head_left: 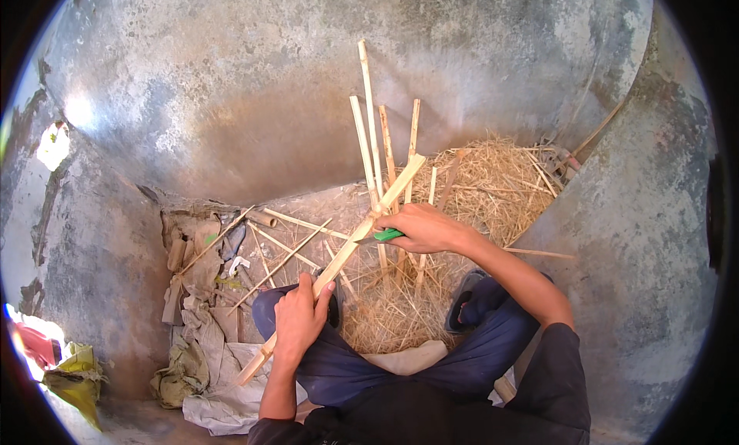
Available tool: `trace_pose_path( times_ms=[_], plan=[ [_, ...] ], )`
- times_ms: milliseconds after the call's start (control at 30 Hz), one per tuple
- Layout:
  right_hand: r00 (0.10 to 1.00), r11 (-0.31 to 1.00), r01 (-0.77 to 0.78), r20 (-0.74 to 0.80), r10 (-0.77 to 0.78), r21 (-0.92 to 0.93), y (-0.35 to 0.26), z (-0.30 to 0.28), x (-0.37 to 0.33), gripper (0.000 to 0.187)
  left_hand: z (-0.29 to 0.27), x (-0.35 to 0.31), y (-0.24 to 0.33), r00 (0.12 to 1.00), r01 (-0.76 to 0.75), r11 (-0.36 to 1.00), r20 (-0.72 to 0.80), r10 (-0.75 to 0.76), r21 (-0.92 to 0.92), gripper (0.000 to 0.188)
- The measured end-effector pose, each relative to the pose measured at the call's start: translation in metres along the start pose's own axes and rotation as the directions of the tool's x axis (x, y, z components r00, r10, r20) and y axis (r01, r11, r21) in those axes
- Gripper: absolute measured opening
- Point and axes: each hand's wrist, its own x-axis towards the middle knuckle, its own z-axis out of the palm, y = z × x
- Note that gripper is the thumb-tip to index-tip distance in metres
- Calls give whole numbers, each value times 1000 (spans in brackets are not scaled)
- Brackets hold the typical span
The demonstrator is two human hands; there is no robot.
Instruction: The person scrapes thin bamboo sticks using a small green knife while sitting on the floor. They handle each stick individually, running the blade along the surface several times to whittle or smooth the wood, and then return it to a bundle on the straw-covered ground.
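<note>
A long split bamboo strip [399, 185] slants across the middle, its upper end far and right, its lower end by my left forearm. My left hand [300, 319] is closed around its lower part, thumb lying along it. In my right hand [428, 228] is a knife [388, 235] with a green handle, its fingers wrapped round it. The short visible part of the blade lies against the strip near a node; the rest is hidden. Behind my right hand, several bamboo sticks [369, 118] stand upright, leaning toward the wall.
Bamboo shavings [493, 187] are heaped at the back right, with more shavings [400, 322] between my feet. Thin sticks [289, 252] and bamboo pieces [262, 218] litter the left floor, beside crumpled sacks [219, 383]. Worn grey walls [254, 98] enclose the spot closely.
</note>
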Motion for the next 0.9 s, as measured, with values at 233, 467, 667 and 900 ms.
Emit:
trace_pose_path(
  times_ms=[233, 467, 667, 900],
  plan=[
    [996, 971, 40, 73, -59, 238, -1, -14, -11, 21, -6, 2, -19, 994, -113, 993, -4, 113, -24, 44],
    [956, 960, 29, 272, -107, 278, 7, -18, -11, 27, -13, -1, -22, 982, -189, 982, 16, 189, 7, 46],
    [948, 940, 36, 286, -140, 338, 6, -19, -12, 35, -12, -3, -28, 979, -202, 978, 1, 202, 58, 46],
    [853, 823, -83, 467, -233, 562, 9, -31, -18, 33, -13, -2, -42, 978, -197, 976, -56, 202, 89, 45]
  ],
)
